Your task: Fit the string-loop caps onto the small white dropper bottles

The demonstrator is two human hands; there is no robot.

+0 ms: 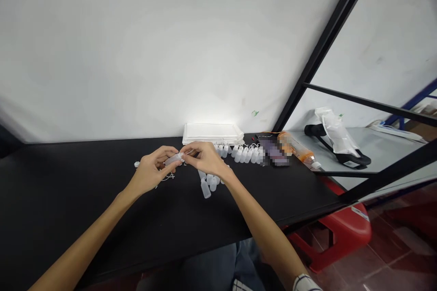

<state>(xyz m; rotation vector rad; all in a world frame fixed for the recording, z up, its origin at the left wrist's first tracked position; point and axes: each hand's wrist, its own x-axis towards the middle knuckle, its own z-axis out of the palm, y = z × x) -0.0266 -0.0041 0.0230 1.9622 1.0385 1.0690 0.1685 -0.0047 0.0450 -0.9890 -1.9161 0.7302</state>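
Observation:
A small translucent plastic bottle (172,159) lies tilted in my left hand (149,171), pinched between thumb and fingers. At the bottle's neck, the fingers of my right hand (202,157) are closed on its white top, mostly hidden by the fingertips. Just below my right hand sits a group of loose bottles without caps (205,188), partly covered by the wrist. Thin white tubes (167,177) lie near my left fingers, and a small white cap (137,164) rests to the left of that hand.
Several bottles with thin tubes at their tops (245,154) stand in rows behind my right hand. A stack of white sheets or trays (213,133) lies against the wall. To the right are an orange-labelled drink bottle (298,150), a black metal frame (307,72) and a red stool (344,227).

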